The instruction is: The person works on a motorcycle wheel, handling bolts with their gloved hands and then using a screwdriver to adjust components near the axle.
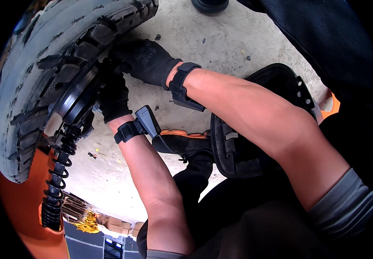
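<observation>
My left hand, in a black glove, is closed at the dark hub assembly inside a large treaded tire. What its fingers hold is hidden. My right hand, also black-gloved, reaches in just above it with fingers curled at the same hub; what they grip cannot be made out. A coil-spring shock absorber runs down from the hub to an orange body panel. Both wrists wear black strapped devices.
Concrete floor lies under the wheel. A black padded item is under my right forearm, beside an orange-trimmed shoe. A dark-clothed leg fills the upper right. A dark round object sits at the top. Cardboard boxes show at lower left.
</observation>
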The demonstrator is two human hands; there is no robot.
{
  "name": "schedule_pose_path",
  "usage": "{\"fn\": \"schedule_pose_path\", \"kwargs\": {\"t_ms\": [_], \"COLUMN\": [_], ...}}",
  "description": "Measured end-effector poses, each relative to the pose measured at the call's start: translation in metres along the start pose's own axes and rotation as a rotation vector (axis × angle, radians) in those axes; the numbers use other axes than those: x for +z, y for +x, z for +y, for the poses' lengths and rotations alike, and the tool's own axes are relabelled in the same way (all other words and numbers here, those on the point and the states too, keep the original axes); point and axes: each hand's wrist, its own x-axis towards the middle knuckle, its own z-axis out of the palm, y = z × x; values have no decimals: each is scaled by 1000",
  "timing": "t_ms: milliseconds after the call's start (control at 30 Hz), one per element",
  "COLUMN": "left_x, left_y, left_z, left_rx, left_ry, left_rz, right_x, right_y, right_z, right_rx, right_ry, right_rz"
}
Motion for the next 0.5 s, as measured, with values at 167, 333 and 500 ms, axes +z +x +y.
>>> {"fn": "schedule_pose_path", "kwargs": {"t_ms": [167, 333, 500], "left_x": [4, 8, 3], "left_y": [-2, 0, 0], "left_z": [7, 23, -4], "left_rx": [-107, -133, 94], "left_ry": [-233, -249, -68], "left_rz": [69, 104, 107], "right_x": [-2, -3, -1], "right_y": [1, 2, 2], "right_z": [-1, 0, -2], "right_rx": [16, -4, 4], "right_ry": [-25, -29, 22], "right_rz": [-15, 34, 33]}}
